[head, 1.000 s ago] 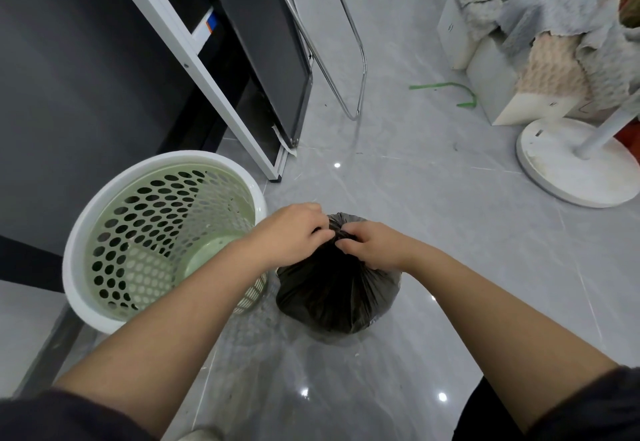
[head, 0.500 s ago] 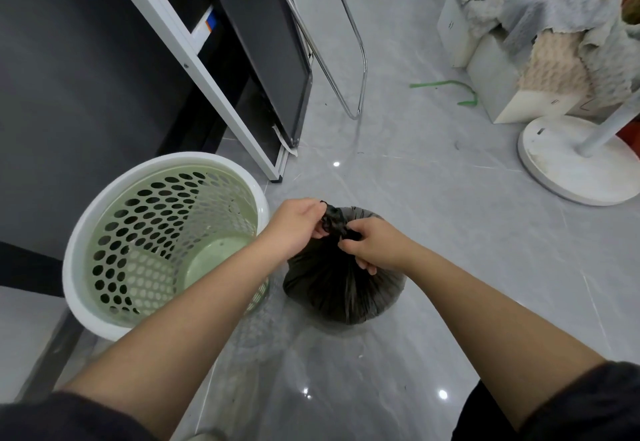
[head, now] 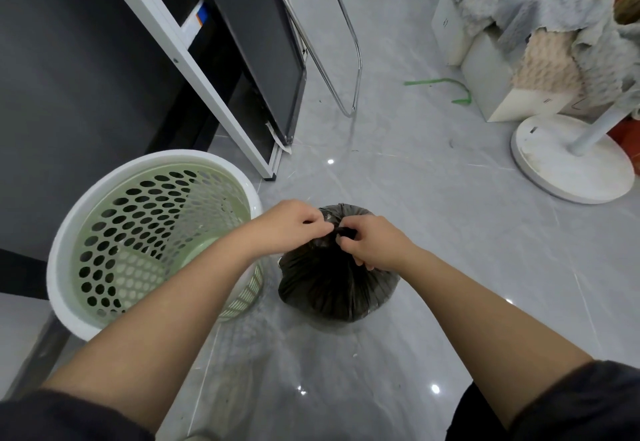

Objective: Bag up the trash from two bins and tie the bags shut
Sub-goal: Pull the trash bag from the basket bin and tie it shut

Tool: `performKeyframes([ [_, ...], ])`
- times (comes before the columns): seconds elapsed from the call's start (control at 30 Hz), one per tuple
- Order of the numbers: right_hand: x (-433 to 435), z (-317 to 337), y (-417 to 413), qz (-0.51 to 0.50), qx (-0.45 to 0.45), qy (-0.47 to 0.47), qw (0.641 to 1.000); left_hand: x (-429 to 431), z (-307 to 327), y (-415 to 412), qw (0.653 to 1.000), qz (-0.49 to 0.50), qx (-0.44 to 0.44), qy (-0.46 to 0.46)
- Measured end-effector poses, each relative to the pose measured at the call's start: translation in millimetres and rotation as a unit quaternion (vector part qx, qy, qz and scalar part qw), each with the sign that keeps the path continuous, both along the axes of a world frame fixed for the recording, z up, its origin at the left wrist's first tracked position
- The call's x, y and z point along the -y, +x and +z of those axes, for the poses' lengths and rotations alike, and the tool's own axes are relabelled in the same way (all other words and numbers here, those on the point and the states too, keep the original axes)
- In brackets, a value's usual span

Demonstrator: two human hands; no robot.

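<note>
Nearest to us, two dark sleeves [head: 52, 416] gave way to bare forearms that reached forward and met over the black trash bag [head: 332, 291]. The bag sat full and rounded on the grey tiled floor [head: 433, 233], just beside the bin [head: 65, 243] on its right. We saw the left hand [head: 291, 227] with its fingers curled, pinching the gathered top of the bag [head: 346, 231] from the left. The right hand [head: 374, 246] pinched the same bunched plastic from the right, so both hands gripped the bag's neck, almost touching each other. The left forearm crossed above the bin's white rim, and the bin's green perforated wall showed down to its base.

Farther back on the left, a black panel [head: 263, 42] in a white frame leaned beside a chrome tube frame [head: 356, 60]. On the right stood a round white stand base [head: 571, 163], with a green strip [head: 446, 82] on the floor beyond it. Farthest off, grey and pink cloths [head: 554, 25] lay draped over white boxes [head: 485, 70].
</note>
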State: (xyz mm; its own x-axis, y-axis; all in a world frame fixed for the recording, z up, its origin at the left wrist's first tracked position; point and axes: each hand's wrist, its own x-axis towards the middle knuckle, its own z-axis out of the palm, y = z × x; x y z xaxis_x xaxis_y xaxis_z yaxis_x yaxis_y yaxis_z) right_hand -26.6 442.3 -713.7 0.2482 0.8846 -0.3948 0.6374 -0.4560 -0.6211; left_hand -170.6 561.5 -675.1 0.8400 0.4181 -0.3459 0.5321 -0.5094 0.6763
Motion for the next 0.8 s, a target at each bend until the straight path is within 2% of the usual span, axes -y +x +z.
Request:
performKeyframes([
  [0.07, 0, 0, -4, -0.003, -0.013, 0.008, 1.000, 0, -2, 3, 0.988, 0.078, 0.044, -0.129],
  [0.1, -1, 1, -6, -0.008, -0.030, 0.013, 0.999, 3, -3, 4, 0.970, 0.120, 0.075, -0.195],
  [0.13, -2, 2, -8, -0.013, -0.051, 0.019, 0.998, 6, -5, 5, 0.944, 0.159, 0.104, -0.271],
  [0.2, -3, 6, -11, -0.027, -0.094, 0.025, 0.995, 11, -9, 6, 0.868, 0.229, 0.161, -0.411],
  [0.23, -4, 7, -11, -0.032, -0.113, 0.020, 0.993, 13, -11, 7, 0.842, 0.253, 0.180, -0.442],
  [0.27, -3, 8, -10, -0.035, -0.128, 0.010, 0.991, 14, -14, 8, 0.840, 0.262, 0.185, -0.438],
  [0.3, -2, 7, -9, -0.034, -0.136, -0.003, 0.990, 13, -16, 10, 0.869, 0.255, 0.175, -0.386],
  [0.33, -1, 7, -8, -0.032, -0.137, -0.015, 0.990, 11, -18, 10, 0.919, 0.227, 0.150, -0.284],
  [0.37, -1, 5, -7, -0.031, -0.134, -0.024, 0.990, 7, -21, 9, 0.968, 0.169, 0.116, -0.142],
  [0.4, 0, 5, -6, -0.033, -0.127, -0.027, 0.991, 5, -23, 7, 0.993, 0.087, 0.078, 0.010],
  [0.43, 1, 4, -5, -0.033, -0.118, -0.027, 0.992, 4, -23, 6, 0.990, 0.008, 0.043, 0.137],
  [0.47, 1, 4, -4, -0.032, -0.107, -0.026, 0.993, 4, -24, 4, 0.973, -0.055, 0.018, 0.223],
  [0.5, 2, 4, -3, -0.030, -0.095, -0.026, 0.995, 3, -22, 4, 0.958, -0.093, -0.002, 0.270],
  [0.53, 3, 4, -2, -0.028, -0.081, -0.025, 0.996, 2, -20, 5, 0.951, -0.111, -0.019, 0.286],
  [0.6, 4, 4, 0, -0.024, -0.053, -0.017, 0.998, 1, -15, 5, 0.961, -0.111, -0.035, 0.253],
  [0.7, 5, 1, 2, -0.017, -0.010, 0.005, 1.000, 0, -10, 5, 0.992, -0.040, -0.012, 0.119],
  [0.8, 5, -3, 1, -0.036, 0.047, 0.027, 0.998, 5, -6, 7, 1.000, 0.020, 0.002, -0.012],
])
